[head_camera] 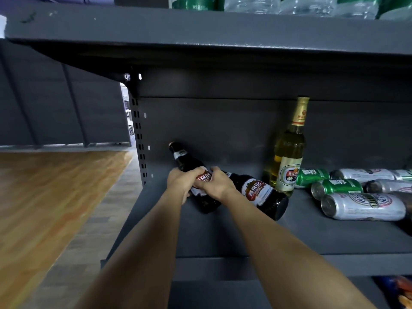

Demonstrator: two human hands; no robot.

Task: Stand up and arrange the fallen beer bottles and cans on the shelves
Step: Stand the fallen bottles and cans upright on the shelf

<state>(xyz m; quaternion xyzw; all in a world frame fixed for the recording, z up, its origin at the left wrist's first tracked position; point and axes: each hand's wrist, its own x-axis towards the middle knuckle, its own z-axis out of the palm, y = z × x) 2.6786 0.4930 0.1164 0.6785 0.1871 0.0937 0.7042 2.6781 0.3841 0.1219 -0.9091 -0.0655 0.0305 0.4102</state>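
Note:
Two dark brown beer bottles with red-and-white labels are on the grey shelf (245, 237). The left dark bottle (186, 160) is tilted, its neck pointing up and left, and my left hand (181, 182) is wrapped around its body. The right dark bottle (258, 192) lies on its side, base toward me. My right hand (217, 185) is closed over its neck end, fingers touching the left bottle's label. A pale gold-foiled beer bottle (289, 152) stands upright just behind. Two green cans (338, 187) and several silver cans (365, 206) lie fallen to the right.
The upper shelf board (200, 30) hangs low overhead and carries water bottles (252, 4) and green packs. A slotted upright post (139, 139) marks the shelf's left end. Wooden floor (44, 197) lies to the left. Colourful packages (399, 291) show on the shelf below.

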